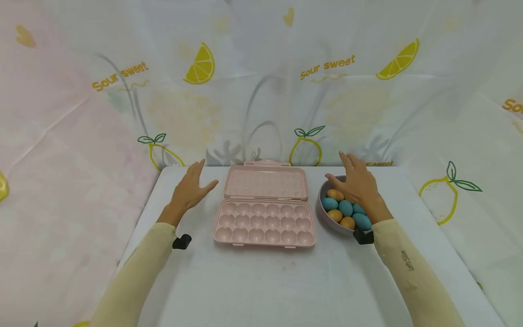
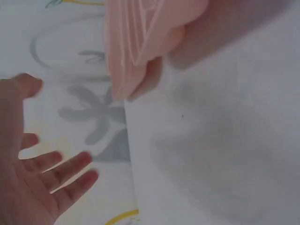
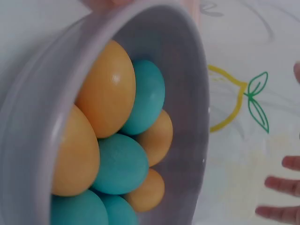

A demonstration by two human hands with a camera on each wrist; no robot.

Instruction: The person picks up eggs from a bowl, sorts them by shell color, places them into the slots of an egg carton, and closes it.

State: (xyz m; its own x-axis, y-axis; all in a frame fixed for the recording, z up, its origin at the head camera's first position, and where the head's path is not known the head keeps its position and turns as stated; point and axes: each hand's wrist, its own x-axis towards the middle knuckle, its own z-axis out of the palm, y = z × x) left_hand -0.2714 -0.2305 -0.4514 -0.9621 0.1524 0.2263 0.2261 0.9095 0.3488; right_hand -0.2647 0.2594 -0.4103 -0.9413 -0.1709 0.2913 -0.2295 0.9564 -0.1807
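A pink egg carton [image 1: 264,230] lies with its lid [image 1: 266,181] folded back on the white table, its rows of cups bare. To its right stands a grey bowl [image 3: 187,93] holding several orange eggs [image 3: 108,89] and several blue eggs [image 3: 123,164]. My left hand [image 1: 189,188] hovers left of the carton, fingers spread and holding nothing. Above the bowl, my right hand [image 1: 357,181] is likewise spread and holds nothing, hiding part of the bowl and eggs in the head view. In the left wrist view, the carton's edge [image 2: 140,47] shows beyond the left thumb.
The white table [image 1: 261,286] ends at the back against a hanging cloth [image 1: 261,104] printed with lemons and lettering. More of the same cloth hangs at both sides. Each sleeved wrist carries a small black camera mount [image 1: 181,241].
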